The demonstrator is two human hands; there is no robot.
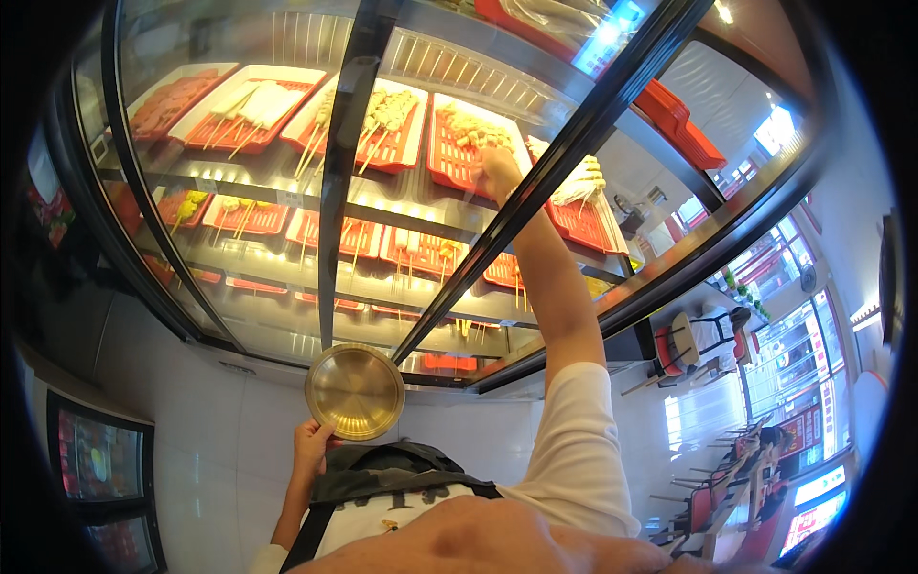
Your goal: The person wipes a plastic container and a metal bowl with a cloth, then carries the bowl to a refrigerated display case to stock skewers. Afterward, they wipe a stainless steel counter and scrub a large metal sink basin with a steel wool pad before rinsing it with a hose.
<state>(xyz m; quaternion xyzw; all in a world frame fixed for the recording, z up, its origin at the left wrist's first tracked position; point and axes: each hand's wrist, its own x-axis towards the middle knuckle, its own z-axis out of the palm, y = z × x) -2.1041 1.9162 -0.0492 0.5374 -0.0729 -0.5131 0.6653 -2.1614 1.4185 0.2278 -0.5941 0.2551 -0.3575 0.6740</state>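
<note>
My left hand (313,445) holds a round brass-coloured metal plate (355,391) by its rim, with nothing on it. My right hand (496,172) reaches into a lit glass display cabinet, at a red slotted tray (450,159) of pale food pieces (470,128) on the upper shelf. Its fingers are at the food; whether they grip a piece cannot be told. To the left stands a tray of skewered rolled food (391,111). Right of my hand is a tray with pale stringy bundles (582,183).
The cabinet's black door frame (531,172) crosses in front of my right forearm. Lower shelves hold red trays of skewers (423,247). A seated person (717,333) is far off at the right, near chairs (701,506) and tables. A glass-fronted cooler (100,455) stands at lower left.
</note>
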